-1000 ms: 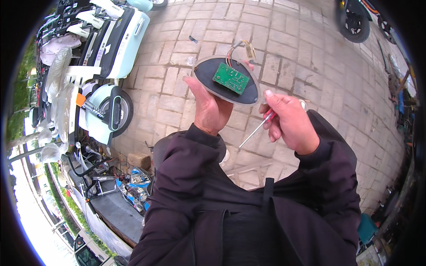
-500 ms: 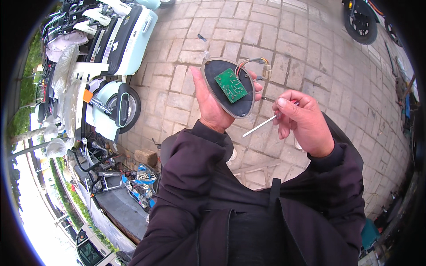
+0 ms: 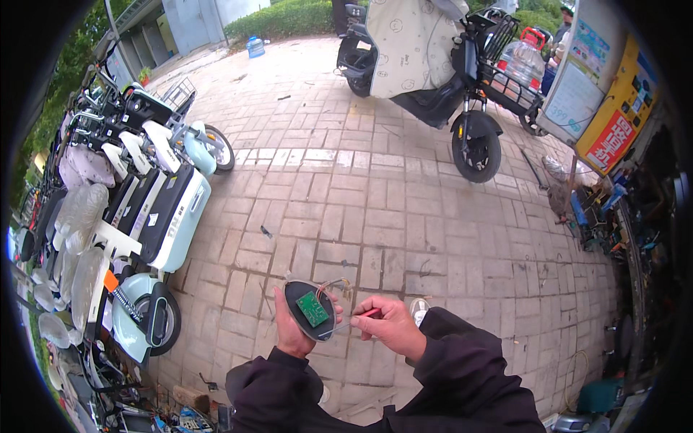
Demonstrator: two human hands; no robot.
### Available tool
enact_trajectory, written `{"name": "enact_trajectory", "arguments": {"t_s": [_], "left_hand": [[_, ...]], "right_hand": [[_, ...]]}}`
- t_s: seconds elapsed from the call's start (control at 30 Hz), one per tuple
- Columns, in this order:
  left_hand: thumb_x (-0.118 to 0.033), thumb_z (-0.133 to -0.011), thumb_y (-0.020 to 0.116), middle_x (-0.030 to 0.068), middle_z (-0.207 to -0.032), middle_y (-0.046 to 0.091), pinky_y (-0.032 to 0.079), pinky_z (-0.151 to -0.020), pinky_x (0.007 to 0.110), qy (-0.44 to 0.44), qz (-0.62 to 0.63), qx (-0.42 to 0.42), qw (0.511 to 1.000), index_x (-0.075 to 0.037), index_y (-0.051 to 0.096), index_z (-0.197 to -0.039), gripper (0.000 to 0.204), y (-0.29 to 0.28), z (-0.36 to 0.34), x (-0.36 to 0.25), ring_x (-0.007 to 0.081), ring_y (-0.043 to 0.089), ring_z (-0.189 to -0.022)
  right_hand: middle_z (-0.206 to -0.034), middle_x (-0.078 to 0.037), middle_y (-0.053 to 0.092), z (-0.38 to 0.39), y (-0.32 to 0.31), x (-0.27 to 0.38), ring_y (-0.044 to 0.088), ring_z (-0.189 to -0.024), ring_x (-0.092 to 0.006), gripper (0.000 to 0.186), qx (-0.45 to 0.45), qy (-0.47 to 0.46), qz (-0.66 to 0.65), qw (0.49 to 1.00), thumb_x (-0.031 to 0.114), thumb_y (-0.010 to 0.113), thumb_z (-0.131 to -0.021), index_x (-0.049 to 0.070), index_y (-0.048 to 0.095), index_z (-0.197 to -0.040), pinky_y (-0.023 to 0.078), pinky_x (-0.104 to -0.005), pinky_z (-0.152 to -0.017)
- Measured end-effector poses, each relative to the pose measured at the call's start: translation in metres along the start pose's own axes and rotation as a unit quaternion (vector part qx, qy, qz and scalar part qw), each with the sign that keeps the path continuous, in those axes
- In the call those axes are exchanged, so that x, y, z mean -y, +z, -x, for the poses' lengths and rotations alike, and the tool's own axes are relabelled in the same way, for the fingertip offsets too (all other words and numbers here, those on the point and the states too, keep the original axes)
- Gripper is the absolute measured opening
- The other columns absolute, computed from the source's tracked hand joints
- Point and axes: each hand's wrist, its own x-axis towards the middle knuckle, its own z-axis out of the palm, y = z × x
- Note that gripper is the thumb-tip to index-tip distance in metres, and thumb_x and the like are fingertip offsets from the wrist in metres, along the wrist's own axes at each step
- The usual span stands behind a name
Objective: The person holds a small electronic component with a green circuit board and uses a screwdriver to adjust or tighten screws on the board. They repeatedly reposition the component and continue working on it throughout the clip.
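Observation:
On the palm of my left hand point(image 3: 291, 336) rests a rounded, dark-lined housing point(image 3: 294, 294), its open side facing up. My fingers curl round its far edge. Inside it sits a green circuit board point(image 3: 312, 309), with a bundle of thin wires point(image 3: 336, 282) running out over the rim to the right. My right hand point(image 3: 397, 327) is closed on the red handle of a screwdriver point(image 3: 371, 313). Its pale shaft points left and down, the tip at the housing's lower right edge. Whether the tip sits in a screw is too small to tell.
Light-blue and white electric scooters point(image 3: 177, 220) stand in a row on the left. A black scooter point(image 3: 476, 144) under a pale cover is ahead, with a blue water jug point(image 3: 255, 47) farther back. Tools and parts point(image 3: 610, 209) line the right edge. Brick paving point(image 3: 368, 231) lies between.
The view has tilted up, showing more ground ahead. My right hand has brought the screwdriver from apart on the right to the housing's lower edge. The left hand still holds the housing.

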Motion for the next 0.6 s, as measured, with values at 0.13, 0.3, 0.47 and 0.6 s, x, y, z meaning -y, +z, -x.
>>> {"name": "enact_trajectory", "arguments": {"t_s": [0.13,0.3,0.47,0.6], "left_hand": [[-0.09,-0.094,0.021,0.02,-0.11,0.07,0.063,-0.08,0.048,0.001,-0.012,-0.005,1.0,0.001,0.06,-0.131,0.105,-0.004,0.003,0.004,0.0346,0.074,-0.092],[-0.087,-0.096,0.021,0.0208,-0.111,0.07,0.063,-0.081,0.049,0.007,-0.026,0.021,0.999,0.001,0.06,-0.131,0.102,-0.008,0.004,0.004,0.0355,0.073,-0.093],[-0.087,-0.097,0.022,0.0193,-0.114,0.071,0.062,-0.084,0.048,-0.033,0.002,0.002,0.999,0.0,0.061,-0.133,0.102,-0.015,0.001,0.006,0.0338,0.073,-0.097],[-0.085,-0.098,0.024,0.0181,-0.112,0.07,0.061,-0.084,0.047,-0.002,-0.063,0.024,0.998,0.0,0.06,-0.132,0.099,-0.015,0.001,0.008,0.0344,0.072,-0.096]], "right_hand": [[-0.081,-0.002,0.07,0.005,-0.004,-0.007,0.066,-0.067,-0.0077,0.018,0.007,-0.012,0.032,0.999,0.013,0.079,-0.095,0.001,0.071,-0.104,0.053,-0.0251,-0.058],[-0.08,-0.002,0.071,0.005,-0.001,-0.004,0.065,-0.064,-0.0079,0.017,0.004,-0.017,0.053,0.998,0.014,0.079,-0.095,0.001,0.071,-0.103,0.053,-0.0258,-0.058],[-0.081,-0.003,0.071,0.005,0.004,-0.005,0.066,-0.069,-0.0078,0.018,-0.014,-0.132,0.117,0.984,0.012,0.08,-0.094,-0.001,0.07,-0.102,0.053,-0.0252,-0.062],[-0.083,-0.014,0.075,0.009,0.004,-0.007,0.074,-0.073,-0.0202,0.021,-0.027,-0.215,0.18,0.959,0.016,0.08,-0.091,-0.001,0.069,-0.097,0.057,-0.0329,-0.067]]}}
